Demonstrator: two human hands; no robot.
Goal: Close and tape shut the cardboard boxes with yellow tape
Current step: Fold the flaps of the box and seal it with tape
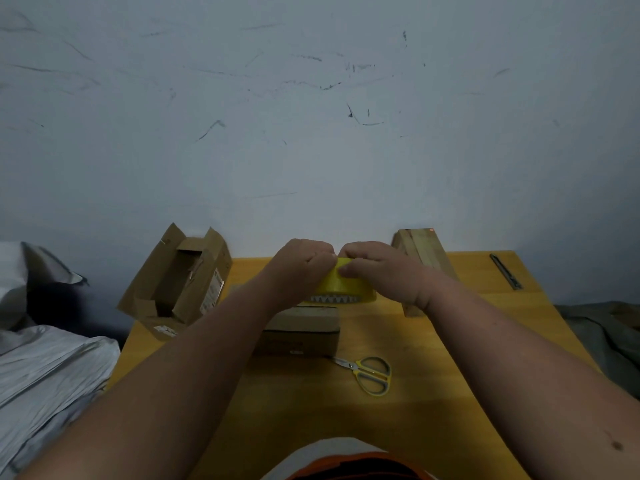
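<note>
A roll of yellow tape is held up above the middle of the wooden table. My left hand and my right hand both grip its top edge, fingers curled, thumbs close together. Under the roll stands a small closed cardboard box. An open cardboard box with its flaps up sits at the table's left edge. A closed box stands upright behind my right hand, partly hidden by it.
Yellow-handled scissors lie on the table right of the small box. A utility knife rests at the far right corner. Grey bags lie left of the table. A scuffed wall stands directly behind.
</note>
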